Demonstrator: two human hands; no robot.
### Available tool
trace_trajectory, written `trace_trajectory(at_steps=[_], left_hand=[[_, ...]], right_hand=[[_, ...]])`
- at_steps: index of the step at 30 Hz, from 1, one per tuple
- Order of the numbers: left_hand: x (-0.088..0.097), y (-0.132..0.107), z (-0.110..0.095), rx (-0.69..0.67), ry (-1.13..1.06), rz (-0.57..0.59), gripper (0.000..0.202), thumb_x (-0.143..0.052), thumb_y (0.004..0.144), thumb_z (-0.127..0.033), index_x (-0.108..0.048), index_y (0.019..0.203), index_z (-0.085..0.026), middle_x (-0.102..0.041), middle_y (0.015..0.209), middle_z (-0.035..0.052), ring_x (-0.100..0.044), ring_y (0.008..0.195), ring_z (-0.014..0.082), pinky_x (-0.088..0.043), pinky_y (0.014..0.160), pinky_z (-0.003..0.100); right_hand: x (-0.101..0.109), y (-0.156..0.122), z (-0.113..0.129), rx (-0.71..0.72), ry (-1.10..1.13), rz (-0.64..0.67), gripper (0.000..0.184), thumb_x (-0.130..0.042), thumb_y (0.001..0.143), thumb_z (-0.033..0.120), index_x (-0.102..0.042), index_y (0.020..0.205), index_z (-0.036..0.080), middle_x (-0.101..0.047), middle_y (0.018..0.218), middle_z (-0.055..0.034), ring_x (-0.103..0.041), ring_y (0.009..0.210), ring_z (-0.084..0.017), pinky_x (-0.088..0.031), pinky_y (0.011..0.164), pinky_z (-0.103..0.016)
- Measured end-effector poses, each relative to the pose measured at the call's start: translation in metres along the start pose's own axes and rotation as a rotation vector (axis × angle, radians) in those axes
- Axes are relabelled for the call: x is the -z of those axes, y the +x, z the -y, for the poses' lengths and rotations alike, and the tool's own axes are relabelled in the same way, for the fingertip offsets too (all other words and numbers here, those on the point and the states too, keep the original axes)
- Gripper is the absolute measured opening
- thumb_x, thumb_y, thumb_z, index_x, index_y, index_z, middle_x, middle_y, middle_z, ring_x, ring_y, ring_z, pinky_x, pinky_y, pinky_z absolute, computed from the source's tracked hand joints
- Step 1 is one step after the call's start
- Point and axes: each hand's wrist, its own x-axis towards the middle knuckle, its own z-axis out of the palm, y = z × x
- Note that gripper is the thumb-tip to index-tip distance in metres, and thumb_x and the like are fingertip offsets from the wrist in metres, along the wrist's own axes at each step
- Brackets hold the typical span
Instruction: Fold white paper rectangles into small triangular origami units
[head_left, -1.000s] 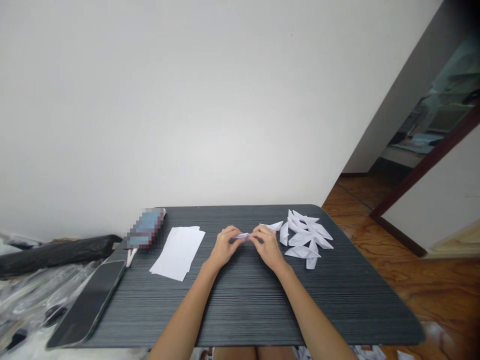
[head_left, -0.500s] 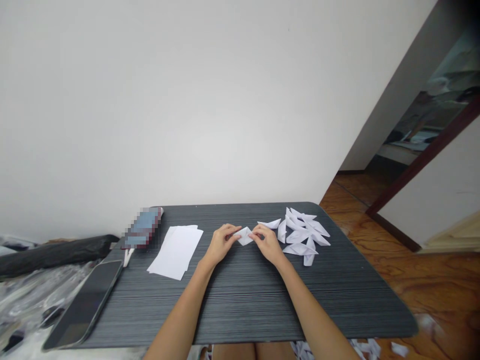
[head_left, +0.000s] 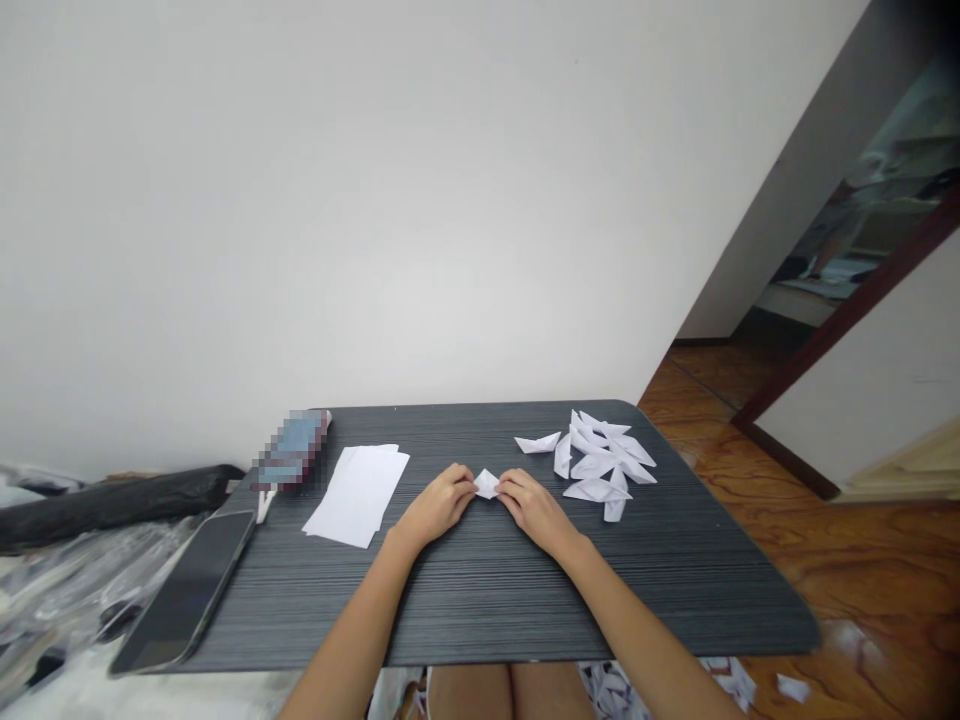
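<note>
Between my two hands is a small folded white paper, its pointed top facing the wall. My left hand pinches its left corner, and my right hand pinches the right one. Both hands are low over the dark table, fingers closed; the fingertips partly cover the paper's sides. Just beyond my right hand lies a single folded paper boat. Farther right, several more paper boats overlap in a loose pile.
White paper sheets lie stacked left of my hands. A smartphone rests at the table's left edge, with a pixelated object behind it. A white wall borders the far edge. Paper pieces lie below the table.
My hands have drawn slightly closer together and nearer to me with the paper, whose visible part is now smaller and more pointed. The view has shifted slightly.
</note>
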Motion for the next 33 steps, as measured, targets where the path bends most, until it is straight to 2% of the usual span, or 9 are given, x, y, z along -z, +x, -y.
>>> trace_trajectory(at_steps=[6, 11, 14, 18, 20, 22, 26, 30, 33], left_hand=[[-0.009, 0.007, 0.007, 0.149, -0.068, -0.085, 0.023, -0.040, 0.082, -0.022, -0.060, 0.073, -0.015, -0.055, 0.074, 0.0040, -0.049, 0.075, 0.0140, -0.038, 0.071, 0.026], [-0.015, 0.013, 0.010, 0.338, -0.101, -0.144, 0.008, -0.050, 0.075, -0.020, -0.055, 0.079, -0.016, -0.055, 0.065, 0.0010, -0.048, 0.068, 0.0145, -0.037, 0.065, 0.026], [-0.017, 0.015, 0.010, 0.381, -0.034, -0.108, 0.005, -0.052, 0.073, -0.019, -0.054, 0.077, -0.016, -0.053, 0.062, 0.0005, -0.047, 0.069, 0.0160, -0.035, 0.066, 0.028], [-0.018, 0.016, 0.006, 0.437, 0.109, -0.063, 0.008, -0.050, 0.074, -0.022, -0.056, 0.079, -0.021, -0.052, 0.072, 0.0017, -0.045, 0.076, 0.0187, -0.032, 0.068, 0.032], [-0.017, 0.015, 0.004, 0.424, 0.138, -0.056, 0.015, -0.048, 0.076, -0.022, -0.058, 0.087, -0.025, -0.051, 0.080, 0.0024, -0.043, 0.080, 0.0195, -0.032, 0.069, 0.033], [-0.015, 0.015, 0.001, 0.346, 0.143, -0.049, 0.021, -0.044, 0.078, -0.018, -0.058, 0.091, -0.027, -0.049, 0.088, 0.0035, -0.041, 0.083, 0.0191, -0.033, 0.070, 0.033], [-0.014, 0.014, -0.010, 0.143, 0.212, 0.021, 0.031, -0.033, 0.079, -0.008, -0.059, 0.092, -0.019, -0.047, 0.092, 0.0072, -0.041, 0.086, 0.0188, -0.035, 0.074, 0.032], [-0.014, 0.010, -0.024, 0.093, 0.411, 0.120, 0.032, -0.036, 0.074, -0.007, -0.052, 0.102, -0.009, -0.047, 0.099, 0.0130, -0.040, 0.089, 0.0231, -0.036, 0.073, 0.034], [-0.013, 0.006, -0.030, 0.069, 0.469, 0.146, 0.035, -0.038, 0.073, -0.009, -0.048, 0.107, -0.007, -0.046, 0.103, 0.0148, -0.041, 0.092, 0.0245, -0.035, 0.073, 0.035]], right_hand=[[-0.006, 0.010, -0.003, -0.151, 0.117, -0.049, 0.022, -0.040, 0.082, 0.018, -0.058, 0.070, 0.016, -0.054, 0.072, -0.0032, -0.051, 0.070, -0.014, -0.039, 0.066, -0.025], [-0.010, 0.019, -0.010, -0.277, 0.101, -0.013, 0.013, -0.045, 0.078, 0.018, -0.054, 0.068, 0.016, -0.052, 0.062, 0.0001, -0.048, 0.060, -0.013, -0.036, 0.059, -0.024], [-0.011, 0.021, -0.012, -0.298, 0.069, -0.004, 0.005, -0.047, 0.075, 0.018, -0.051, 0.074, 0.017, -0.049, 0.062, 0.0010, -0.048, 0.062, -0.013, -0.035, 0.060, -0.024], [-0.011, 0.018, -0.012, -0.311, -0.106, -0.019, 0.005, -0.048, 0.076, 0.023, -0.051, 0.077, 0.019, -0.049, 0.074, -0.0019, -0.047, 0.075, -0.016, -0.032, 0.065, -0.027], [-0.011, 0.017, -0.011, -0.336, -0.184, -0.012, 0.007, -0.047, 0.078, 0.026, -0.051, 0.080, 0.022, -0.048, 0.078, -0.0023, -0.045, 0.079, -0.018, -0.030, 0.066, -0.028], [-0.012, 0.016, -0.010, -0.347, -0.226, 0.002, 0.009, -0.045, 0.080, 0.028, -0.052, 0.083, 0.024, -0.047, 0.079, -0.0023, -0.044, 0.080, -0.018, -0.028, 0.065, -0.029], [-0.015, 0.017, -0.009, -0.351, -0.262, 0.003, 0.011, -0.042, 0.082, 0.026, -0.053, 0.084, 0.026, -0.046, 0.078, -0.0026, -0.043, 0.078, -0.018, -0.026, 0.064, -0.028], [-0.016, 0.017, -0.007, -0.358, -0.299, -0.024, 0.014, -0.040, 0.083, 0.023, -0.053, 0.084, 0.026, -0.047, 0.078, -0.0030, -0.042, 0.077, -0.018, -0.024, 0.063, -0.028], [-0.017, 0.015, -0.005, -0.362, -0.315, -0.027, 0.017, -0.039, 0.081, 0.017, -0.054, 0.084, 0.026, -0.047, 0.078, -0.0032, -0.042, 0.077, -0.018, -0.024, 0.064, -0.028]])
